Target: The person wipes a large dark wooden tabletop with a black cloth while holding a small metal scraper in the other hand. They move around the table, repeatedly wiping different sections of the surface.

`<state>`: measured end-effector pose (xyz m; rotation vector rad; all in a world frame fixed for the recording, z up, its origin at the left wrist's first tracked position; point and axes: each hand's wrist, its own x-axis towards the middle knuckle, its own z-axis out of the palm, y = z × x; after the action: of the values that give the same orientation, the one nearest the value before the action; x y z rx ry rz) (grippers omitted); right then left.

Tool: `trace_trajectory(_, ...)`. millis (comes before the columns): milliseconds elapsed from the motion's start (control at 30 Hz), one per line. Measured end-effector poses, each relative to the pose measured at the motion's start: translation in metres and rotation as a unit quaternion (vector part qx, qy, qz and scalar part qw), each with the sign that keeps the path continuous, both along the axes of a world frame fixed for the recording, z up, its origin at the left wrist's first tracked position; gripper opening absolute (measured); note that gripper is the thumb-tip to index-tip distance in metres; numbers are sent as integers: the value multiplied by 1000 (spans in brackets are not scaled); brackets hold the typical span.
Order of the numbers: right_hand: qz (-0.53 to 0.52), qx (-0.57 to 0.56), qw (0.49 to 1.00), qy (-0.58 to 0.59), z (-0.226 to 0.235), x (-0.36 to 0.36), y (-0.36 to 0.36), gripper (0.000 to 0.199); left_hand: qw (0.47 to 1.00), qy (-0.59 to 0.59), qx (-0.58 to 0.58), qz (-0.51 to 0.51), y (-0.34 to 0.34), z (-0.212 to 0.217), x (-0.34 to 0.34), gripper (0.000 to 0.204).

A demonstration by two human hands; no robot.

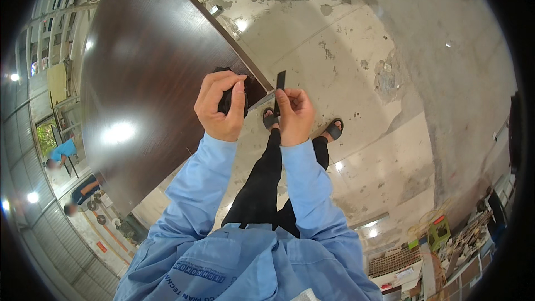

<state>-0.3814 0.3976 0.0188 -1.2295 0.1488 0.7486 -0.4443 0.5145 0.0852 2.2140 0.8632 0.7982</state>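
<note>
Left hand [220,108] is closed around a small black object [227,100], its shape mostly hidden by the fingers. Right hand [294,116] pinches a thin, flat, black rectangular strip [280,81], held upright. Both hands are raised at the edge of a large dark brown glossy wooden panel [145,78], above the stained concrete floor [390,78].

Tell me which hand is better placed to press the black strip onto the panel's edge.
Probably the right hand: it pinches the black strip upright beside the dark wood panel edge. The left hand is busy gripping a black object.
</note>
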Motion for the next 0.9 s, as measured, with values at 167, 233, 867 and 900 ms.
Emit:
trace_trajectory(167, 46, 4, 999, -4, 3, 18, -4, 12, 1000, 3, 3, -9, 0, 0, 1, 9)
trace_trajectory(233, 144, 14, 989, -20, 0, 30, -5, 12, 1000, -6, -8, -7, 1, 0, 3, 11)
trace_trajectory(867, 117, -71, 907, -398, 5, 47, -20, 16, 942, 126, 157, -269, 18, 10, -29, 40)
trace_trajectory(900, 120, -65, 875, -465, 6, 50, -16, 18, 950, 100, 155, -254, 20, 11, -35, 40)
